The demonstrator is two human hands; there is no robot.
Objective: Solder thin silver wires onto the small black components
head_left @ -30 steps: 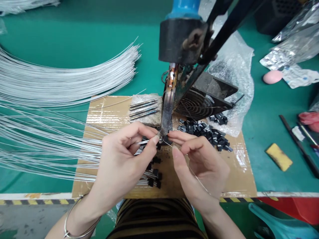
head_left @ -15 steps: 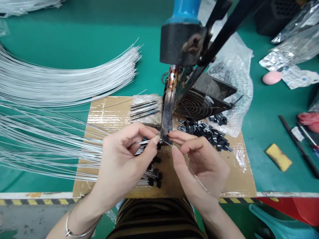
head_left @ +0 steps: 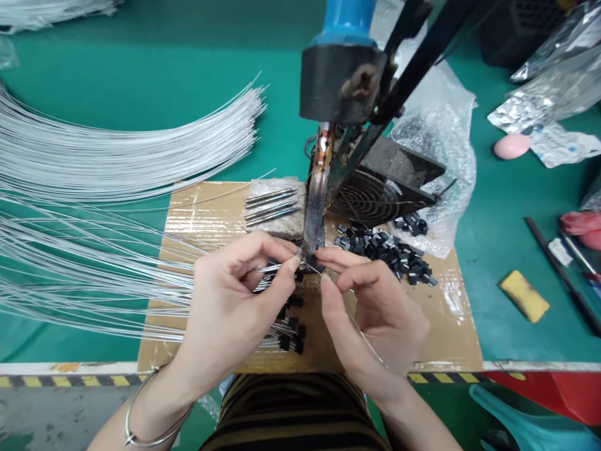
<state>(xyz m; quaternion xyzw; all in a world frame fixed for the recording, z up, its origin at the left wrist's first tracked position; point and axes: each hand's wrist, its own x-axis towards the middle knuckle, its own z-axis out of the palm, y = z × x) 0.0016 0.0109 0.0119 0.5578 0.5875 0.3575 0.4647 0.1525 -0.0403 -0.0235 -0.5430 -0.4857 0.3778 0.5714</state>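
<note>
My left hand (head_left: 235,307) is closed in a pinch on a thin white wire, its fingertips right beside the tip of a soldering iron (head_left: 315,207). The exact wire end is hidden by the fingers. Opposite it, my right hand (head_left: 380,319) pinches a strand of solder wire (head_left: 364,337), which runs to the iron's tip and trails back across the palm. The right index fingertip touches or nearly touches a small dark part under the tip; I cannot tell which. Under my left hand lie white wires (head_left: 169,275) with black connectors (head_left: 295,337) on their ends.
A cardboard sheet (head_left: 451,326) covers the work spot. Small black connectors (head_left: 389,254) lie heaped at right, before a fan (head_left: 375,194). Metal rods (head_left: 272,207) rest on a pad. A wire bundle (head_left: 141,153) curves in from the left; a yellow sponge (head_left: 524,295) lies right.
My right hand has shifted very slightly left with the solder wire. The left hand stays at the iron's tip, almost unmoved.
</note>
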